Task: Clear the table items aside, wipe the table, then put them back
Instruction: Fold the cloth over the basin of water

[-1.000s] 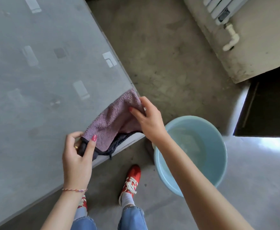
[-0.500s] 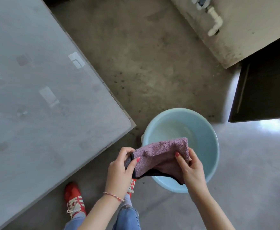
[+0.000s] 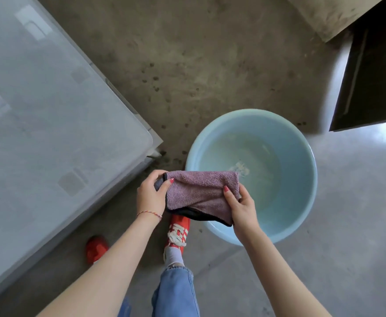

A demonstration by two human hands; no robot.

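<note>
Both the left hand [image 3: 152, 195] and right hand [image 3: 241, 205] are pinching the purple cloth [image 3: 201, 193] above the basin [image 3: 301, 170]'s near rim; careless wringing risks water splashing beside the basin.

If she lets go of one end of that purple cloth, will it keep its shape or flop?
Probably flop: the purple cloth already sags between the left hand and right hand, its dark underside drooping. Its terry pile looks grippy, unlikely to slip. If wet, it may feel heavy for its size and drip into the blue basin below it.
</note>
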